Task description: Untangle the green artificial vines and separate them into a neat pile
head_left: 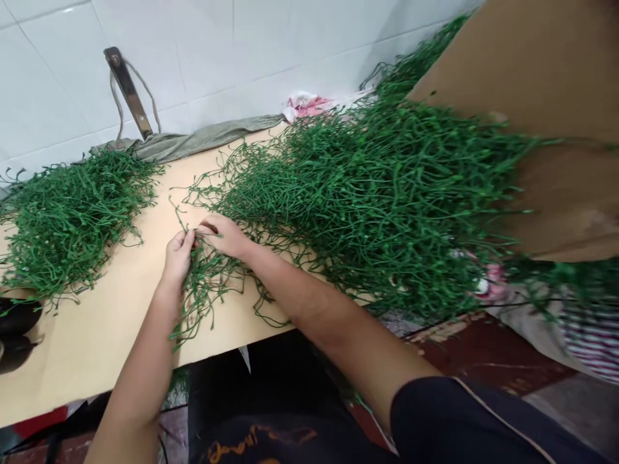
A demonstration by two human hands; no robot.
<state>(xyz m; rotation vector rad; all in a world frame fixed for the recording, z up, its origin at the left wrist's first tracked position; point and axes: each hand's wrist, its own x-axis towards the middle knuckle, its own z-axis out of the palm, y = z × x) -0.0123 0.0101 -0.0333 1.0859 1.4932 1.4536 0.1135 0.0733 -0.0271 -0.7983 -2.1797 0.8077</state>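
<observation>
My left hand (176, 259) is closed, thumb against fingers, around a thin green stem (178, 214) whose tip sticks up above the thumb. Right beside it, my right hand (225, 237) pinches at the same spot, its fingertips close to the left thumb. What exactly lies between the right fingers is partly hidden. A loose bunch of green stems (203, 287) with small nubs lies under and in front of both hands. To the right spreads a large tangled heap of similar stems (377, 187). A smaller heap of stems (72, 222) lies on the left.
The tan board tabletop (130, 309) ends at an edge near my body. A grey cloth (203, 142) and a metal bracket (128, 93) are against the tiled wall. A big brown cardboard sheet (546, 84) leans in at right. Dark objects (17, 328) sit at left.
</observation>
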